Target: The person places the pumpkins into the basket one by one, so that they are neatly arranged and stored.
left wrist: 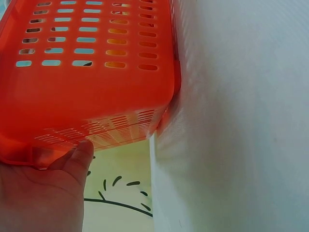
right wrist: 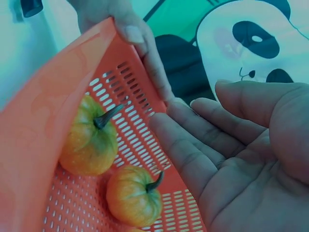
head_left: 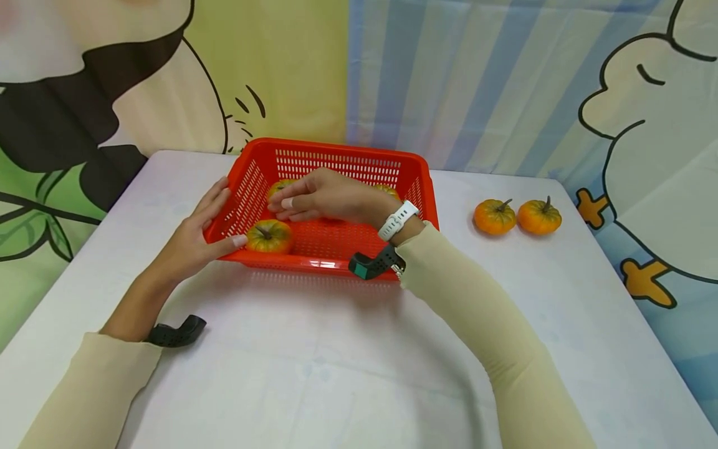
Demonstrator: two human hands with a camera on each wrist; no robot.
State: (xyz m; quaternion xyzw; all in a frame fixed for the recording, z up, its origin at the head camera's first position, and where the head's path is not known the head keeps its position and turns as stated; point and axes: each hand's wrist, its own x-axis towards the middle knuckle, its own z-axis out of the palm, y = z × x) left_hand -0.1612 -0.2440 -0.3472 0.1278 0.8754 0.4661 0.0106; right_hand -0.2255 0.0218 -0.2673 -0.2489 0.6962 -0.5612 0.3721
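Observation:
A red plastic basket (head_left: 320, 263) with slotted walls stands at the back of the table. My left hand (head_left: 193, 240) grips its left end, thumb over the front corner of the rim and fingers along the outer side. Over the inside of the basket hovers my right hand (head_left: 320, 196), its fingers nearly straight with nothing in them. A small orange-green pumpkin (head_left: 269, 237) sits in the front left corner. Another pumpkin (right wrist: 134, 195) lies beside it, partly hidden behind the right hand in the head view. Toward the back right inside, a third pumpkin (head_left: 388, 191) shows partly.
Two more orange pumpkins, a left one (head_left: 494, 217) and a right one (head_left: 539, 216), stand side by side on the white table (head_left: 314, 374), right of the basket. A cartoon-printed curtain (head_left: 449, 81) hangs along the table's back edge.

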